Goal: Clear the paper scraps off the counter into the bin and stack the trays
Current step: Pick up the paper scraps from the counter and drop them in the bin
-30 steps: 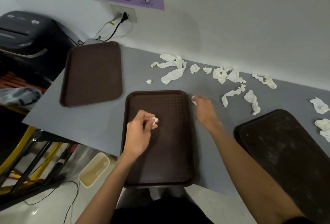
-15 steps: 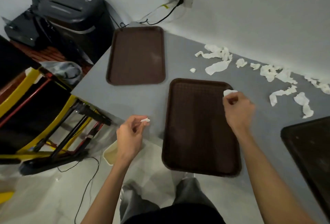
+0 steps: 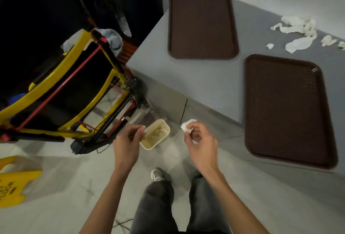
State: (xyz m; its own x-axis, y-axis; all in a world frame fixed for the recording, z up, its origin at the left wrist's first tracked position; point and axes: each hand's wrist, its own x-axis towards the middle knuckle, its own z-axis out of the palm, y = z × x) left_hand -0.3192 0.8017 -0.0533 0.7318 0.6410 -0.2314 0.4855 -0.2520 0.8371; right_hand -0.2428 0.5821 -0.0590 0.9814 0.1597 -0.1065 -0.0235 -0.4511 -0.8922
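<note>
Progress: early. Both hands were off the counter and down by the floor bin.

Right hand [image 3: 200, 140]: fingers curled round a crumpled white paper scrap [image 3: 187, 127]. It was held just right of the small cream rectangular plastic bin [image 3: 168, 130], not yet over the opening.

Left hand [image 3: 128, 141]: thumb and fingertips pinched together at the bin's left rim, apparently on a tiny white fleck, too small and blurred to confirm.

Pale material lay inside the bin, likely scraps already dropped (judgement only).

Left to do:
- A cluster of torn white paper strips [image 3: 296, 34] lay on the grey counter [image 3: 196, 84] near the wall, well apart from both hands.
- The far brown plastic tray [image 3: 202, 23] and the near brown plastic tray [image 3: 287, 110] lay flat on the counter, near each other but apart and unstacked. Both looked bare.
- Scrap clearing was partly done at best — stacking had not begun.

Hidden or unclear:
- The counter ran out of frame at the right edge, so the number of scraps left could not be counted. Whether another tray sat there could not be told.
- The left fingers covered the bin's left rim.
- The dark equipment at top left was too dim to identify.
- The yellow-framed cart [image 3: 65, 84] and the yellow floor sign [image 3: 16, 183] were cut off at the left edge.
</note>
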